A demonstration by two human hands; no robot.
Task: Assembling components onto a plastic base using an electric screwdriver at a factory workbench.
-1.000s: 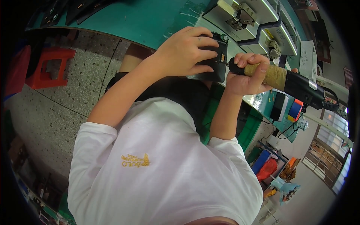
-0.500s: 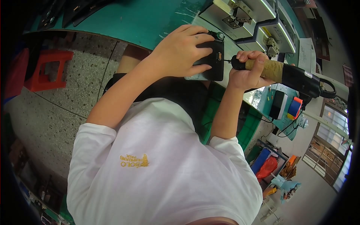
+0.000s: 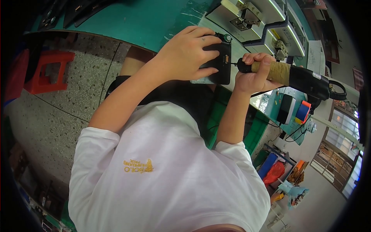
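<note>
My left hand [image 3: 187,52] lies across a flat black rectangular case [image 3: 222,69], its fingers spread over the top as it holds the case at the bench edge. A small orange-and-metal fitting [image 3: 226,58] shows near the case's right side, and a round greenish metal knob [image 3: 227,38] sits at its far corner. My right hand [image 3: 257,73] is wrapped around an electric screwdriver [image 3: 278,72], black with tan tape around its grip. The tool lies level, its thin bit pointing left at the case's right edge. Whether the tip touches is too small to tell.
Metal machines [image 3: 266,29] stand on the green bench [image 3: 135,21] beyond my hands. Black pieces [image 3: 77,11] lie at the far left. A tape roll [image 3: 303,112] and a black-and-white box [image 3: 286,109] sit at the right. A red stool [image 3: 50,71] stands on the floor.
The screwdriver and my right hand have shifted very slightly to the left. My left hand and the case have hardly moved.
</note>
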